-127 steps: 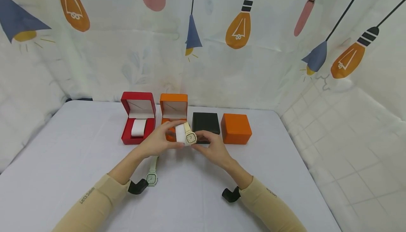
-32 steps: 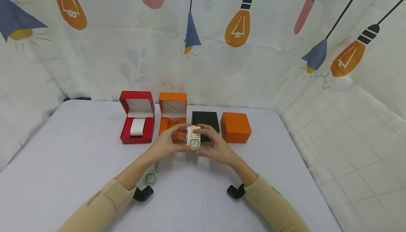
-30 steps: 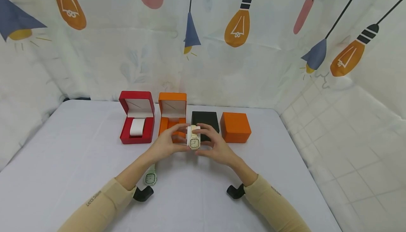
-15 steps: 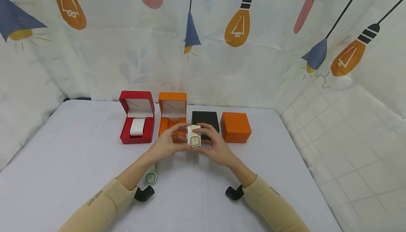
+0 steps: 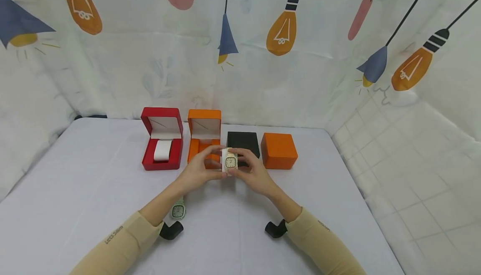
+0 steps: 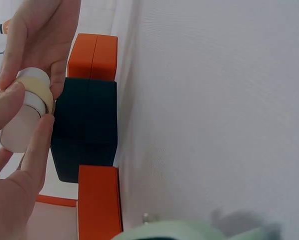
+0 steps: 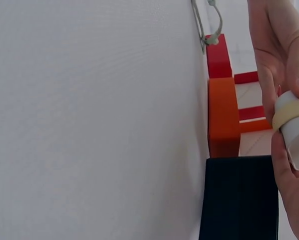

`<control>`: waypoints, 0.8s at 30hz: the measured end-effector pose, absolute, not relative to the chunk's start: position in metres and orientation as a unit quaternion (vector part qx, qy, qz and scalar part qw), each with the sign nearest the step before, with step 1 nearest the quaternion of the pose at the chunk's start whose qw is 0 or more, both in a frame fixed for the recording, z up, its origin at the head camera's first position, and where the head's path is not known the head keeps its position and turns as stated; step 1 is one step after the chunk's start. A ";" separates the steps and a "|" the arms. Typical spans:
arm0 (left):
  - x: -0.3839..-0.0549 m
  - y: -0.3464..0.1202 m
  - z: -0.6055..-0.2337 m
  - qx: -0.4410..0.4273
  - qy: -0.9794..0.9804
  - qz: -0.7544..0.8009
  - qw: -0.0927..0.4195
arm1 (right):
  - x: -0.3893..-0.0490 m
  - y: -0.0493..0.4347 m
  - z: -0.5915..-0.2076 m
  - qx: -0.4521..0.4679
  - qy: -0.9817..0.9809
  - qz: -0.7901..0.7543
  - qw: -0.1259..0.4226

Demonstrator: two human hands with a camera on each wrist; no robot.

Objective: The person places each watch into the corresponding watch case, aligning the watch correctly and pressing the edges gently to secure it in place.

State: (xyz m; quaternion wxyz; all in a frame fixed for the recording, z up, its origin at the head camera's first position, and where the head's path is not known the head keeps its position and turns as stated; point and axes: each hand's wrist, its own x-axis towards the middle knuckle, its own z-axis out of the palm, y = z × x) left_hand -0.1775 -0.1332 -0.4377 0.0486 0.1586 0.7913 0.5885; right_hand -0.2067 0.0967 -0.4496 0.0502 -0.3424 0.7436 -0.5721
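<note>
A cream wristwatch [image 5: 231, 162] is wrapped round a white watch cushion [image 6: 20, 129], held up above the table between both hands. My left hand [image 5: 197, 173] grips the cushion from its left side, thumb below and fingers above. From the right, my right hand [image 5: 254, 175] pinches the watch, its thumb at the lower strap and its fingers at the top. In both wrist views the cream strap [image 6: 37, 90] circles the cushion; the dial is hidden there. Just behind the hands stands an open orange watch box [image 5: 204, 121], partly covered by the left hand.
An open red watch box [image 5: 161, 167] with a white cushion [image 5: 163, 150] stands to the left. A closed black box [image 5: 243, 140] and a closed orange box [image 5: 279, 151] stand to the right. A pale green watch [image 5: 178, 210] lies near the left forearm.
Since the oldest frame, both hands have brought the cushion slightly right and turned it from slanted to upright. Lately the watch face has shifted up a little, with the right thumb now nearer it.
</note>
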 end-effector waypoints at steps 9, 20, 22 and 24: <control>-0.178 -0.136 -0.437 0.155 0.797 0.583 0.045 | -0.204 0.092 -0.445 -0.334 0.728 -0.594 0.072; -0.177 -0.140 -0.435 0.157 0.802 0.576 0.036 | -0.209 0.089 -0.451 -0.339 0.726 -0.594 0.071; -0.177 -0.141 -0.435 0.155 0.803 0.575 0.034 | -0.209 0.088 -0.450 -0.339 0.723 -0.597 0.077; -0.178 -0.143 -0.436 0.154 0.801 0.578 0.034 | -0.209 0.088 -0.449 -0.340 0.718 -0.601 0.084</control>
